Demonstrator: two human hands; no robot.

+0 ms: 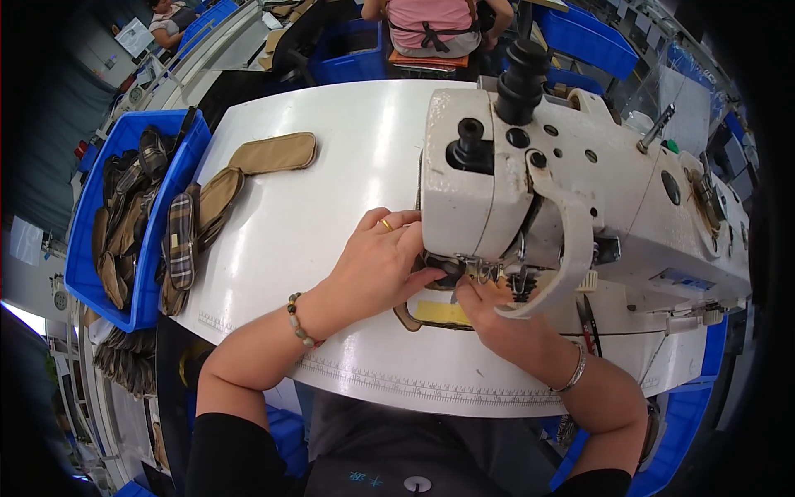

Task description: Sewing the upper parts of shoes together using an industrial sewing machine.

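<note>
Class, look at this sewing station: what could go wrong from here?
The right hand is close to the metal parts under the sewing machine, so it might get pinched or pricked. The dark piece by the left hand could slip out of line. The plaid piece at the white table's left edge might be knocked off.

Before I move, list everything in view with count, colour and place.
Sewing machine: one, white, right
Tabletop: one, white, centre
Near bin: one, blue, left
Fabric pieces: many, brown and plaid, in and beside that bin
Dark fabric: one, blackish, at machine head
Yellow patch: one, yellow, tabletop centre
Slim tools: count unclear, black and red, right
Other bins: several, blue, background
Co-workers: two, pink and pale tops, background
Left hand: one, bare, touching dark fabric
Right hand: one, bare, beside machine head
</note>
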